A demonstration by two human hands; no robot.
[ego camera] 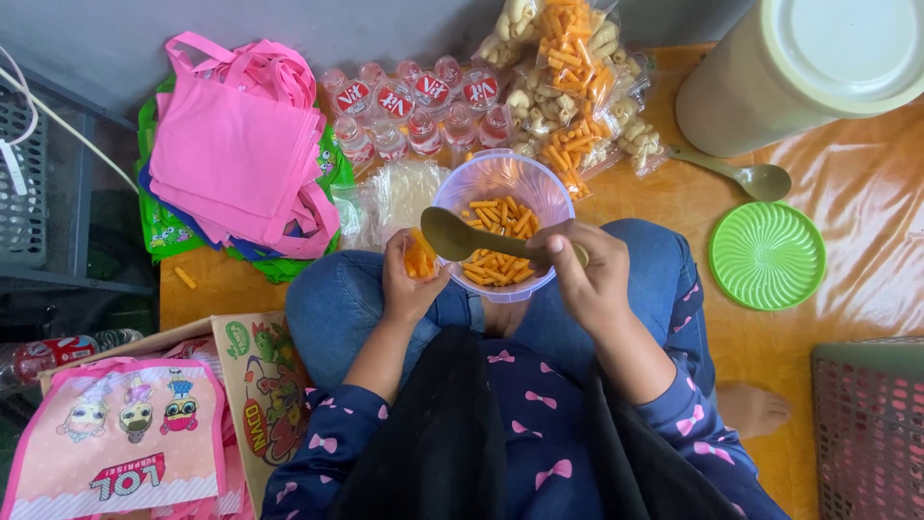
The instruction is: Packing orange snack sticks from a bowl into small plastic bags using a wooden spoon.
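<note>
Bowl [500,188] on the lap, bags [236,154] left, lid [767,255] right, bottles [414,111] behind

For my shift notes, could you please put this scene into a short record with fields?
left hand: holds a small clear bag of orange snack sticks
right hand: grips an olive spoon over the bowl
bowl: clear plastic, on the lap, partly filled with orange sticks
behind bowl: filled snack bags, small water cups
right side: green lid, second spoon, large beige container
left side: pink bags

Bright, even daylight; soft shadows, sheen on orange cloth [866,193], sharp.
</note>
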